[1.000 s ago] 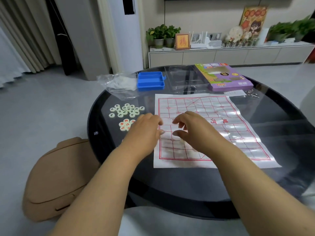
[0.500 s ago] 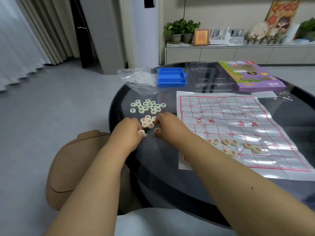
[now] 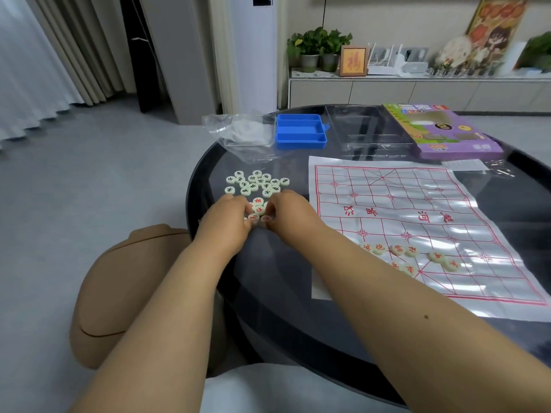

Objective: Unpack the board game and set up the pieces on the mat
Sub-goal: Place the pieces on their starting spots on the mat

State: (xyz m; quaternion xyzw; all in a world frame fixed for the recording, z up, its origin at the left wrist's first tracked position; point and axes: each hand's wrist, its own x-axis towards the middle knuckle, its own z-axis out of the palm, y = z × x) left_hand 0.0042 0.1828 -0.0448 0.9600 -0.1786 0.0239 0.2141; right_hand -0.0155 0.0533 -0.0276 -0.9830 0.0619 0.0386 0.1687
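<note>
The red-marked pieces lie in a small cluster on the dark round worktop, left of the mat, and both hands are on them: the left hand and the right hand meet over the cluster with fingers curled down onto the discs, each seeming to pinch a piece at its fingertips, though the fingers hide exactly which. Just beyond that cluster sits a looser group of black-marked pieces, face up and apart from the hands. The mat, a white sheet with a red grid and red characters across its middle, lies flat to the right; several red pieces already stand on its near rows, partly hidden behind the right forearm. At the far side of the worktop are a blue tray with dividers, a crumpled clear plastic bag to its left, a clear plastic lid to its right, and the purple game box beyond the mat's far corner. A tan stool stands on the floor beside the worktop.
</note>
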